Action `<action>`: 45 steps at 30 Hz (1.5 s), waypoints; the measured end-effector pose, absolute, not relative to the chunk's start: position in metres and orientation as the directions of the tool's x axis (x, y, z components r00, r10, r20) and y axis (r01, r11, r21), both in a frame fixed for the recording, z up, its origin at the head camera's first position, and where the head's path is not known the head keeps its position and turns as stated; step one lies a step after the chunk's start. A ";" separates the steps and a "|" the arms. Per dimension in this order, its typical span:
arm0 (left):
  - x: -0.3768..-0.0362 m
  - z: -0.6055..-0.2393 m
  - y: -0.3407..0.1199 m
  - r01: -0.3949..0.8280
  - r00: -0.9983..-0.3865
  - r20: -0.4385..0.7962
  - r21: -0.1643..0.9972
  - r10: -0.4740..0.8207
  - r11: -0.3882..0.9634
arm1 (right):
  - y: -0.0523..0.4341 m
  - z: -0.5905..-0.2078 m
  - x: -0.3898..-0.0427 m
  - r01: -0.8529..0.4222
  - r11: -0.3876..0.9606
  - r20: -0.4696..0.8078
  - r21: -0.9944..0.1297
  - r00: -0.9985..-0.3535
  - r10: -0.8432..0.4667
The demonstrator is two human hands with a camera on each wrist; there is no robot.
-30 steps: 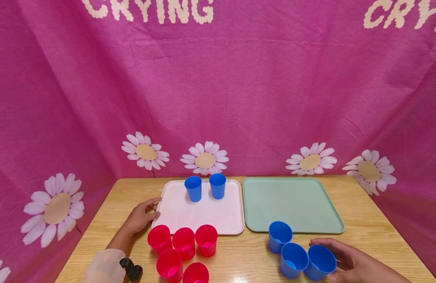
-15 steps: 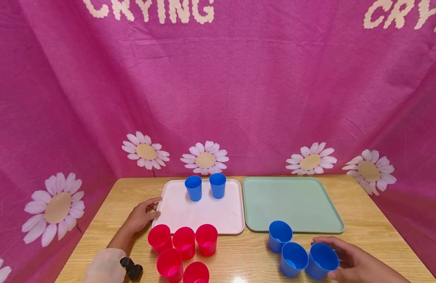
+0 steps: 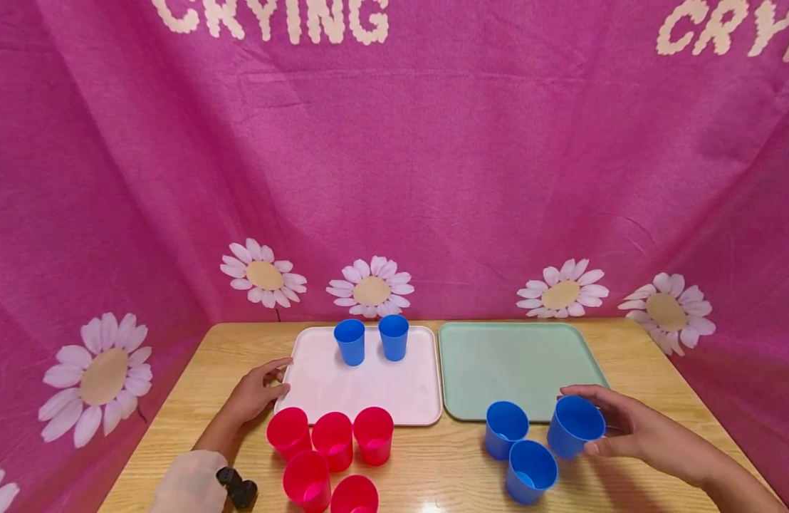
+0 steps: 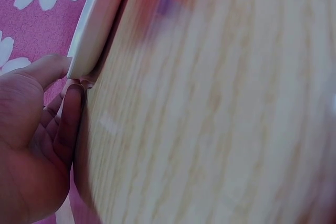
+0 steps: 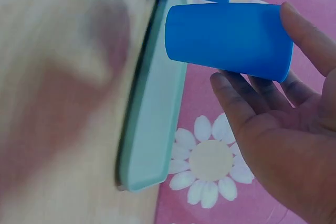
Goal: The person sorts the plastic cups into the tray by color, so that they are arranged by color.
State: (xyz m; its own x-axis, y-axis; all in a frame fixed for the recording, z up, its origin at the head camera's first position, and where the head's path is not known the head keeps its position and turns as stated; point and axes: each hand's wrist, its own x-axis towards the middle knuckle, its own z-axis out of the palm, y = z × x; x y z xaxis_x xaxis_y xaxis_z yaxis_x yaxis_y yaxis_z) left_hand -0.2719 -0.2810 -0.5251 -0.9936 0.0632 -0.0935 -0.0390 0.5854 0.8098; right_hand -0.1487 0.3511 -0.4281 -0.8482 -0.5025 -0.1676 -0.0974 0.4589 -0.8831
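Lifted: blue cup (image 3: 575, 426) in right hand (image 3: 631, 427), above table (image 3: 446, 463).

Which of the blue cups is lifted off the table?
The blue cup in the right hand: this held cup is raised near the green tray. The other blue cups all stand on a surface.

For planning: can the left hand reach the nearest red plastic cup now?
Probably yes. The left hand rests at the white tray corner, and the nearest red plastic cup stands just beside it with nothing between.
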 end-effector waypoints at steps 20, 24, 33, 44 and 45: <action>-0.273 -0.524 -0.280 -0.012 -0.994 -0.076 0.806 0.083 0.591 | 0.304 -0.406 -0.230 -0.174 0.496 -0.125 -0.851 -0.849 -0.514; -0.272 -0.523 -0.279 -0.013 -0.994 -0.076 0.803 0.081 0.595 | 0.287 -0.405 -0.244 -0.153 0.485 -0.138 -0.861 -0.847 -0.513; -0.272 -0.525 -0.279 0.027 -0.994 -0.042 0.811 0.104 0.584 | 0.250 -0.406 -0.266 -0.111 0.479 -0.174 -0.871 -0.841 -0.512; -0.271 -0.523 -0.279 0.008 -0.995 -0.053 0.808 0.086 0.589 | 0.207 -0.406 -0.285 -0.025 0.374 -0.218 -0.927 -0.775 -0.593; -0.270 -0.523 -0.279 0.005 -0.995 -0.055 0.808 0.085 0.590 | 0.202 -0.406 -0.286 -0.024 0.370 -0.220 -0.929 -0.768 -0.601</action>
State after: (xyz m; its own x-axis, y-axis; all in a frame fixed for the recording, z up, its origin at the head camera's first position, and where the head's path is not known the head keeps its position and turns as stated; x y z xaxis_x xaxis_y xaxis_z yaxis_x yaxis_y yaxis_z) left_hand -0.2705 -0.2793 -0.5225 -0.9949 0.0846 -0.0553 0.0053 0.5896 0.8077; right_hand -0.2856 0.2022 -0.4056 -0.7683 -0.6012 -0.2198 -0.0238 0.3699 -0.9287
